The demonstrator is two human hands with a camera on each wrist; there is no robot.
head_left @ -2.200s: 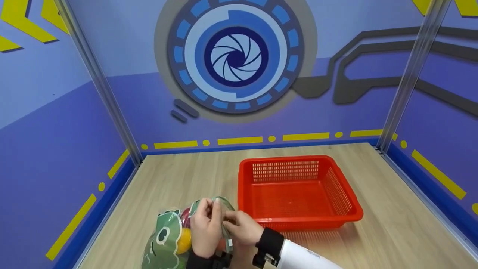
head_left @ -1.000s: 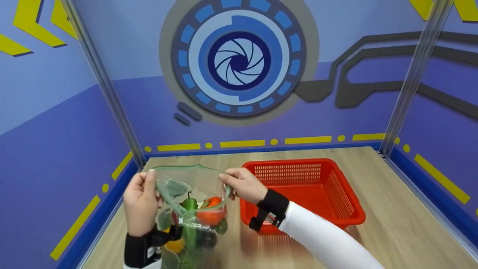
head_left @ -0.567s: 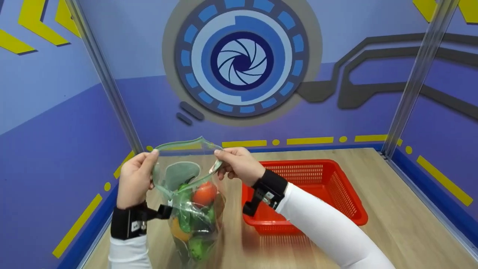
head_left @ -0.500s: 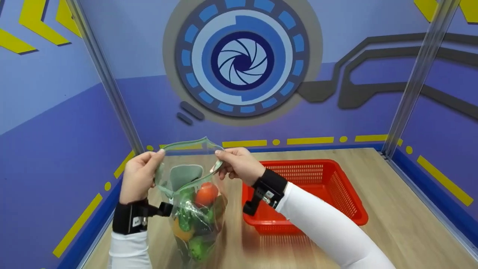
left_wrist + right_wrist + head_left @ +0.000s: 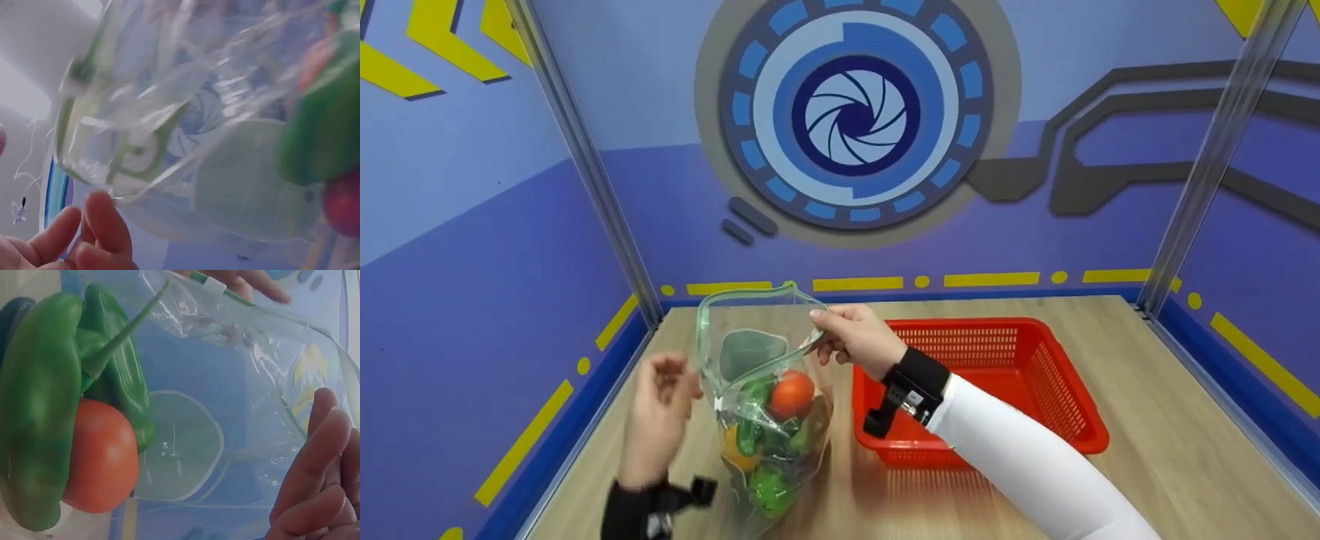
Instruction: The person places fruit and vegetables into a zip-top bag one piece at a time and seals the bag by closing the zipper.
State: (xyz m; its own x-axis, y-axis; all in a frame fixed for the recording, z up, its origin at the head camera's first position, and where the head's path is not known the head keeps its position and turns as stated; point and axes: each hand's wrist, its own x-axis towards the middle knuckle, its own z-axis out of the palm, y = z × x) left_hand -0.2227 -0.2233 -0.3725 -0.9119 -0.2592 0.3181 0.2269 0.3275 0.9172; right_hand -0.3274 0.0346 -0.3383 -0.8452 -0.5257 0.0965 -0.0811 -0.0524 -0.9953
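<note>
A clear zip bag [image 5: 754, 354] with a green-edged mouth stands upright on the table, its mouth spread wide. Inside it I see an orange-red tomato [image 5: 793, 394], green peppers [image 5: 42, 410], a round green item [image 5: 772, 491] and something yellow-orange [image 5: 735, 448]. My right hand [image 5: 861, 339] pinches the right side of the bag's rim between thumb and fingers. Just left of the bag, my left hand [image 5: 660, 420] is apart from it, fingers loosely bent and holding nothing. A white zip slider [image 5: 718, 403] sits at the rim's near left corner.
A red plastic basket [image 5: 1084, 397] with slotted walls stands on the wooden table [image 5: 1170, 450], right of the bag and partly behind my right forearm. Nothing shows inside its visible part. Blue-purple printed panels [image 5: 660, 225] enclose the table at the back and sides.
Both hands first worked at the bag lying low, then spread its mouth and raised it upright. Since half a second ago my left hand has let go of the rim and dropped down.
</note>
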